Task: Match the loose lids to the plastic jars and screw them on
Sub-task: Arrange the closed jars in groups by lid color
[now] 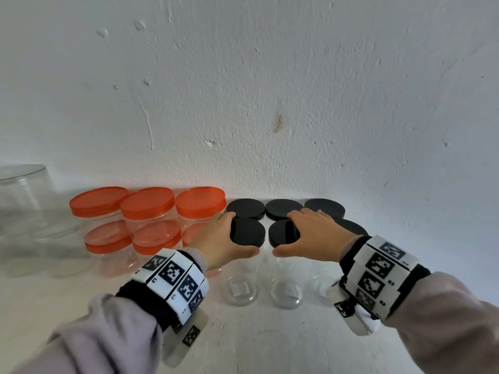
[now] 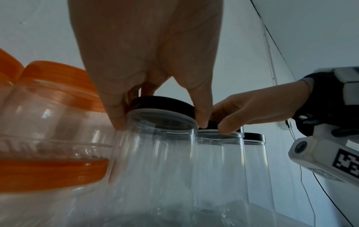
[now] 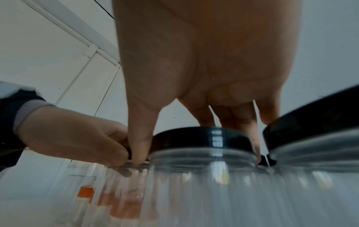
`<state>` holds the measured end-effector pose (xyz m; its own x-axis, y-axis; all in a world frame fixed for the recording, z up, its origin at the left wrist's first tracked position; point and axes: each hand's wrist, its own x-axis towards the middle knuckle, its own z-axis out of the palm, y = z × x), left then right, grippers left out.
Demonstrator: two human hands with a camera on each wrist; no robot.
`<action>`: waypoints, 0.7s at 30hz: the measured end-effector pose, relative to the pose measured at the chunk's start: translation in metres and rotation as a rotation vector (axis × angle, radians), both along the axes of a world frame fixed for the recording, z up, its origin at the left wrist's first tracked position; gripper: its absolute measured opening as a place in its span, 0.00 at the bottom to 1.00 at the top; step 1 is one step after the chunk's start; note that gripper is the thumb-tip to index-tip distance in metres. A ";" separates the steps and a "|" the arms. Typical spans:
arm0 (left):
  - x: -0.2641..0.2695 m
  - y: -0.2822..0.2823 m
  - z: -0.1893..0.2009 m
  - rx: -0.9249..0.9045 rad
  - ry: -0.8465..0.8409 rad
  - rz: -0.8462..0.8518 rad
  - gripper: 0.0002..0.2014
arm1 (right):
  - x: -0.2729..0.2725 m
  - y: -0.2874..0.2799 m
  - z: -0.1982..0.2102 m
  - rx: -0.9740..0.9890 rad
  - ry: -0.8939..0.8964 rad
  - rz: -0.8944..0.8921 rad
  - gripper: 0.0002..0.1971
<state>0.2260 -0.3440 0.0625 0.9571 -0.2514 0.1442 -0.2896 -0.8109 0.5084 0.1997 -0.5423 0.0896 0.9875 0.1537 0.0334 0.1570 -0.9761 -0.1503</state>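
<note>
Several tall clear plastic jars with black lids stand against the wall. My left hand (image 1: 229, 238) grips the front left black lid (image 1: 248, 232) from above, thumb near me and fingers behind; in the left wrist view that lid (image 2: 165, 104) sits on its clear jar (image 2: 159, 161). My right hand (image 1: 302, 233) grips the neighbouring black lid (image 1: 283, 233) the same way; the right wrist view shows this lid (image 3: 202, 138) on its jar (image 3: 204, 184). Behind stand more black lids (image 1: 247, 207) on jars.
Several orange-lidded clear jars (image 1: 147, 203) stand in two rows to the left, close to my left hand. A large clear container (image 1: 21, 190) sits at the far left. The white wall (image 1: 270, 103) rises right behind the jars. The white tabletop (image 1: 270, 341) lies in front.
</note>
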 end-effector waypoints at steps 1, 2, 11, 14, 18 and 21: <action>0.000 -0.002 0.000 0.000 -0.004 0.001 0.48 | 0.001 -0.001 0.000 0.012 -0.003 -0.001 0.39; 0.001 -0.004 0.000 0.000 -0.007 0.001 0.49 | 0.001 -0.001 -0.001 0.019 -0.004 -0.002 0.39; -0.001 -0.007 -0.001 0.014 -0.011 0.013 0.49 | 0.005 -0.003 -0.004 0.080 -0.007 -0.030 0.43; -0.002 -0.008 -0.001 0.020 -0.003 0.013 0.50 | 0.003 -0.004 -0.002 0.076 -0.016 -0.022 0.45; -0.002 -0.008 0.000 0.046 0.007 0.002 0.51 | -0.004 -0.020 0.007 0.160 -0.055 -0.020 0.44; -0.002 -0.007 0.000 0.045 0.012 -0.001 0.50 | -0.012 -0.045 0.011 0.182 -0.047 -0.105 0.40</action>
<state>0.2237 -0.3511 0.0622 0.9584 -0.2586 0.1210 -0.2847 -0.8327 0.4749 0.1881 -0.5872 0.1001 0.9946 0.0373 0.0973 0.0668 -0.9448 -0.3206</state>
